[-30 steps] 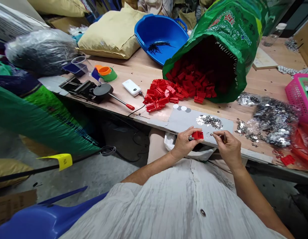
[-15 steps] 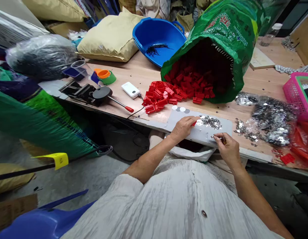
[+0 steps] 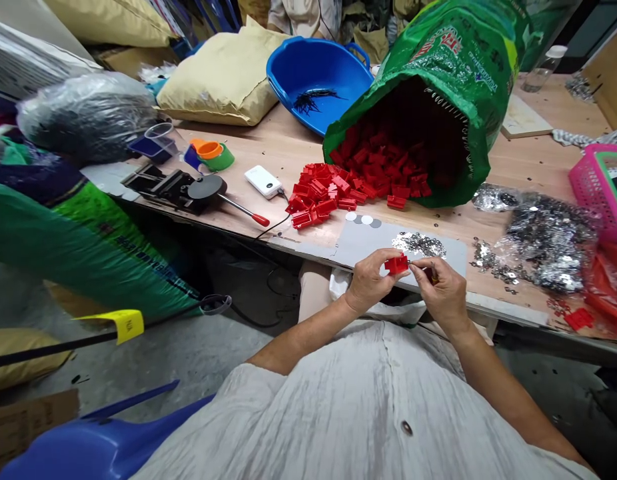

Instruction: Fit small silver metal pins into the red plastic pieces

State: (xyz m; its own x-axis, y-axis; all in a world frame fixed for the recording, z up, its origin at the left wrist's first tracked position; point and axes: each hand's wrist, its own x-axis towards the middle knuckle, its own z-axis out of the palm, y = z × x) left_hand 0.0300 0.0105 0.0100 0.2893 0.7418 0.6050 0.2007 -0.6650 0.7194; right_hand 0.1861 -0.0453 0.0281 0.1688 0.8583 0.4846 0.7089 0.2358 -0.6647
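Note:
My left hand (image 3: pixel 369 279) is closed on a red plastic housing (image 3: pixel 396 265), held just above the front edge of the table. Close against its right side are the pinched thumb and forefinger of my right hand (image 3: pixel 446 292), with a small metal piece (image 3: pixel 411 263) at their tips, mostly hidden. A thin brownish tool-like thing (image 3: pixel 433 275) also shows among the right fingers; its kind is unclear. Behind the hands a pile of small shiny metal plates (image 3: pixel 419 245) lies on a grey board (image 3: pixel 453 257).
Red housings (image 3: pixel 316 193) spill from a green sack (image 3: pixel 473 100). A blue basin (image 3: pixel 316 73) stands behind. Left are a white power bank (image 3: pixel 263 181) and a black hand-lever device (image 3: pixel 206 190). Bagged metal plates (image 3: pixel 551 240) and a pink basket (image 3: pixel 596 187) sit right.
Both hands have come together in front of the metal pile. The left drew the red housing back towards me; the right moved left from the board to its side.

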